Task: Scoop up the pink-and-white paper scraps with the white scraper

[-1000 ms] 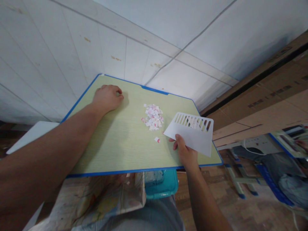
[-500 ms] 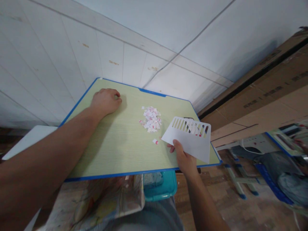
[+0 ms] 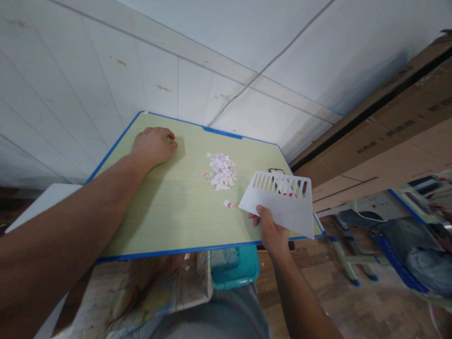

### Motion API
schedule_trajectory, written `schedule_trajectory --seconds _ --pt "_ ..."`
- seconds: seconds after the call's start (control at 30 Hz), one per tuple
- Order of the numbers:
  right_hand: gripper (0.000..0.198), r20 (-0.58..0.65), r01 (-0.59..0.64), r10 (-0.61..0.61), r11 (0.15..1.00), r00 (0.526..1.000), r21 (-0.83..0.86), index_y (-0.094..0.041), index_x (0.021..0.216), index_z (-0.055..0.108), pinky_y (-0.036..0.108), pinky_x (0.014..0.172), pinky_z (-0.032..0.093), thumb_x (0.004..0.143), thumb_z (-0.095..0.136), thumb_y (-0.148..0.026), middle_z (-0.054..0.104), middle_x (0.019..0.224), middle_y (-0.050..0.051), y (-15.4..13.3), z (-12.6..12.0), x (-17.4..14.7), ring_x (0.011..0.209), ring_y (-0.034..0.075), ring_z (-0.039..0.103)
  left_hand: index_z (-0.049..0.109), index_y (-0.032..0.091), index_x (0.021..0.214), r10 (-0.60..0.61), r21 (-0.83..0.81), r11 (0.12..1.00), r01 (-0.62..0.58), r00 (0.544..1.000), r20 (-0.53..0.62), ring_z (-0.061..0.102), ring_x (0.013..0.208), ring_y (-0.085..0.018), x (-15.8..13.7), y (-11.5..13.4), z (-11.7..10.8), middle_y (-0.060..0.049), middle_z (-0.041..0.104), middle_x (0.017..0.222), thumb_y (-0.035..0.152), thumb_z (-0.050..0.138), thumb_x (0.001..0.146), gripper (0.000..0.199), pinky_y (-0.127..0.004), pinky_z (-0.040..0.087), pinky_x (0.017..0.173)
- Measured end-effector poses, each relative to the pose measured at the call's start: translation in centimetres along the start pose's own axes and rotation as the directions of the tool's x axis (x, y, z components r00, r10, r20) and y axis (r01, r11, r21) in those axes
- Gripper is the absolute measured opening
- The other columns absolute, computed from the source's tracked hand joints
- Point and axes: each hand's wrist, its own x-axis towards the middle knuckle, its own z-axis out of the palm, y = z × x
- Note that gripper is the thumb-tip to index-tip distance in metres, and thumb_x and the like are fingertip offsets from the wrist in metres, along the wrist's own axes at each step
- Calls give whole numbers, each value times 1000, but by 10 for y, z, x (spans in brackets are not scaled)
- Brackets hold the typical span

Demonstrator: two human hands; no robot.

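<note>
My right hand [image 3: 273, 233] grips a flat white slotted sheet [image 3: 278, 207] by its near edge, thumb on top. A row of slanted slots runs along its far side. The sheet is held tilted above the right part of the pale green tabletop [image 3: 169, 212]. At the far left of the table rests my left hand [image 3: 153, 147], fingers curled into a loose fist; its underside is hidden. Between the hands lies a heap of small white and pink paper pieces [image 3: 222, 172]. One loose paper piece [image 3: 228, 204] sits nearer to me.
A phone [image 3: 276, 171] lies partly behind the slotted sheet. Below the table's blue front edge are a teal plastic bin [image 3: 235, 278] and a patterned bag [image 3: 169, 292]. Cardboard boxes [image 3: 381, 127] stand at right, a white wall [image 3: 212, 56] behind.
The view has shifted slightly. The slotted sheet in my right hand has moved a little rightward, and more of the phone shows. My left hand stays in its place on the table.
</note>
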Motion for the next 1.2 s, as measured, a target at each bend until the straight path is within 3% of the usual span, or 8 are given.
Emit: schedule_trajectory --seconds 0.2,0.4,0.77,0.97,1.07,1.2 --pt "49 8 -23 23 1000 1000 -5 -32 61 71 44 76 62 102 79 -58 73 60 2 5 -2 -2 63 28 70 88 19 155 7 23 1000 -7 999 -35 69 163 -49 7 -5 8 -20 84 168 49 62 107 62 -63 53 138" --pt "49 142 -1 2 1000 990 -4 -33 62 71 42 78 63 103 78 -59 75 63 2 -2 -3 -7 66 28 72 88 21 154 9 70 998 -6 999 -52 71 162 -46 12 -8 14 -18 84 167 46 56 108 62 -56 56 135" --pt "52 307 -103 114 993 945 -52 -34 66 71 41 88 67 105 76 -67 82 72 5 -23 18 -28 76 30 80 90 24 154 5 60 998 -1 998 -61 72 162 -45 12 -8 14 -16 85 167 43 65 107 56 -57 57 136" --pt "51 392 -147 165 986 905 -75 -34 64 75 42 89 69 101 74 -69 80 70 4 -33 25 -34 74 30 79 88 22 153 -7 75 997 11 999 -51 70 165 -41 11 -6 14 -16 83 171 43 58 111 57 -51 56 135" --pt "51 443 -149 148 988 884 -33 -33 66 76 42 88 69 102 75 -69 80 70 4 -32 26 -35 72 29 79 88 21 154 4 74 997 -1 999 -41 70 165 -42 11 -6 13 -16 83 172 42 57 111 57 -52 56 135" --pt "52 432 -132 115 991 894 11 -33 67 75 42 88 69 106 71 -67 79 70 4 -32 26 -33 73 28 79 88 20 153 11 70 998 -7 999 -46 71 165 -43 11 -6 13 -17 83 171 41 57 110 57 -53 56 135"
